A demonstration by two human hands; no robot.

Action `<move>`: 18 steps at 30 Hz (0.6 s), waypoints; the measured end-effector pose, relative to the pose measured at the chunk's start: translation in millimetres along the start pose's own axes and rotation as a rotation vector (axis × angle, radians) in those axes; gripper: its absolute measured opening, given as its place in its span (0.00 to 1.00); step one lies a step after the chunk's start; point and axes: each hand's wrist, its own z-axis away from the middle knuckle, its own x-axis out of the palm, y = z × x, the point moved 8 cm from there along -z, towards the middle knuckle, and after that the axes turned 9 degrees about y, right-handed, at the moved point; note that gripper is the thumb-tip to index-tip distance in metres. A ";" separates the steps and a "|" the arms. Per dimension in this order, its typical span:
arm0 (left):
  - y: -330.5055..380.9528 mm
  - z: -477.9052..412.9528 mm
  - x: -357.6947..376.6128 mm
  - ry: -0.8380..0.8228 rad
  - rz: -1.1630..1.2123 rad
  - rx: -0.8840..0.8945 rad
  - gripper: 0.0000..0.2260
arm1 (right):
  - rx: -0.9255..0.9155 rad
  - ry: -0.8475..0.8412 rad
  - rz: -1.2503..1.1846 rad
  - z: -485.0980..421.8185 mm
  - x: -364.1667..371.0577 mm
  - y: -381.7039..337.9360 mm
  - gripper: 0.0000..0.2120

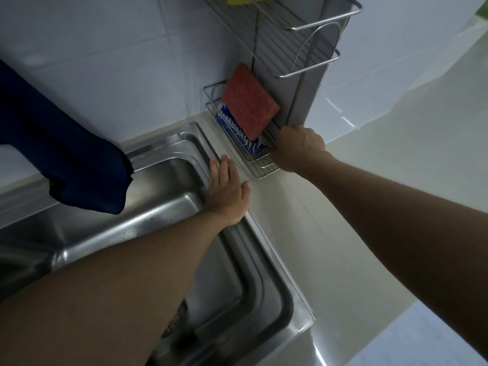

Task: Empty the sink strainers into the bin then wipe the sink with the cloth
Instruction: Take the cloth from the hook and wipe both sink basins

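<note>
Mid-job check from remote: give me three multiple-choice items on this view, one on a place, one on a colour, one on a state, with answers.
1. Where does the left hand rest?
A. On the sink's right rim
B. Inside the wire rack
C. On the upper shelf

2. What colour is the pad leaning in the wire rack?
A. Green
B. Red
C. White

3. How is the right hand?
A. Flat and open
B. Curled at the rack's front edge
C. Holding the blue cloth

Answers: 1 A, palm flat on the sink rim. 2 B, a red pad above the blue brush. 3 B, fingers bent at the rack; the blue cloth hangs apart.
</note>
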 end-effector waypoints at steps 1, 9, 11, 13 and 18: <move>-0.8 -0.3 0.7 0.002 0.004 0.005 0.32 | 0.008 0.012 -0.011 1.9 -0.2 0.8 0.11; -8.0 -2.3 -1.2 -0.120 0.020 0.005 0.32 | 0.025 0.144 -0.014 28.1 -17.6 5.7 0.14; -9.8 1.7 -13.1 -0.126 0.063 0.026 0.31 | -0.034 0.173 -0.017 37.1 -25.3 -1.6 0.16; -11.5 7.4 -27.0 -0.114 0.112 0.049 0.28 | -0.091 0.210 0.000 47.0 -32.9 -9.2 0.17; -35.6 33.4 -71.6 -0.028 0.158 0.005 0.23 | -0.138 0.247 -0.076 73.4 -40.2 -39.3 0.21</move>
